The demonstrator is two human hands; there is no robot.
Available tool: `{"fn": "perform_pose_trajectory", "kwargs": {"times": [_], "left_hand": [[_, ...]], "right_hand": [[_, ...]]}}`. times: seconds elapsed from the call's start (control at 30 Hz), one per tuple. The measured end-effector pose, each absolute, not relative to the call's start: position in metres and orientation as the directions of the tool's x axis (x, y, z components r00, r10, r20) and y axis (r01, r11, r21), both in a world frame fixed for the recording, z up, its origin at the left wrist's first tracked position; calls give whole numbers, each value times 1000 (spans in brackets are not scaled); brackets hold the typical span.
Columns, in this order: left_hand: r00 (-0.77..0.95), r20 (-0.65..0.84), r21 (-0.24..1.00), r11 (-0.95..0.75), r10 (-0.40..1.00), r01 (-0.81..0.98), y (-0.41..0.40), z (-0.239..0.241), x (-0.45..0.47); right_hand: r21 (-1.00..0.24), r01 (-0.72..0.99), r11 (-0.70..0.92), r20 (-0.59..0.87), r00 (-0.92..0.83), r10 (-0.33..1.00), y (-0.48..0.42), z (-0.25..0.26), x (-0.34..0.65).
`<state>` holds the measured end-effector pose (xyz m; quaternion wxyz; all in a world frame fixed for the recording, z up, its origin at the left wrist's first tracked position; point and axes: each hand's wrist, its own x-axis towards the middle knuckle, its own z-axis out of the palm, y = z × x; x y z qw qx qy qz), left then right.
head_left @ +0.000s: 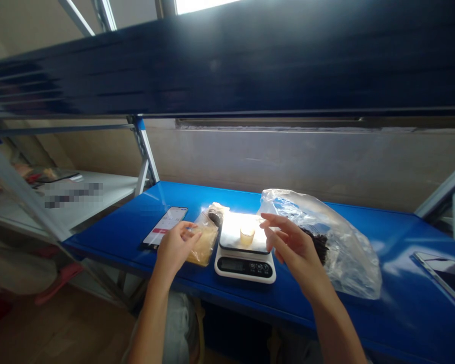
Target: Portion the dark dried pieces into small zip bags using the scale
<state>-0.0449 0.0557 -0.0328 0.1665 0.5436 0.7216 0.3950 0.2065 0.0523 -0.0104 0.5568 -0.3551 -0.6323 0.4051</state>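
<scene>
A white kitchen scale [231, 275] with a dark display panel stands on the blue shelf in the middle of the head view. On its bright platform sits a small translucent cup [246, 236], yellowish inside. My left hand [176, 245] is over the near left of a clear bag of yellow powder [202, 247], its fingers loosely bent and apart; whether they touch the bag I cannot tell. My right hand [293, 245] hovers at the platform's right edge, fingers spread and holding nothing visible. Behind it a large clear plastic bag [349, 253] holds dark, stick-like pieces [320, 245].
A phone [167, 226] with a lit screen lies left of the powder bag. Another flat device [445, 275] is at the far right. A small bag with dark contents [214, 216] sits behind the scale. Overhead runs a dark blue shelf beam [227, 71]. Another person's hand [23, 170] shows at left.
</scene>
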Motion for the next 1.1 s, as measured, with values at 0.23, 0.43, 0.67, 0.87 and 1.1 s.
{"fn": "perform_pose_trajectory", "kwargs": {"times": [0.23,0.43,0.67,0.87,1.1], "left_hand": [[-376,176,499,247,910,831,49,-23,-39],[-398,116,376,331,910,866,51,-23,-35],[-397,221,393,291,891,872,54,-32,-41],[-351,388,567,80,852,820,66,-44,-45],[-305,454,707,-131,837,695,83,-45,-50]], "right_hand": [[-915,-7,403,401,-134,906,53,-11,207],[-930,4,369,364,-145,920,53,-11,207],[-927,-18,375,374,-108,921,54,-11,205],[-924,-29,382,382,5,924,54,-6,211],[-892,-47,450,441,127,888,56,-4,226]]}}
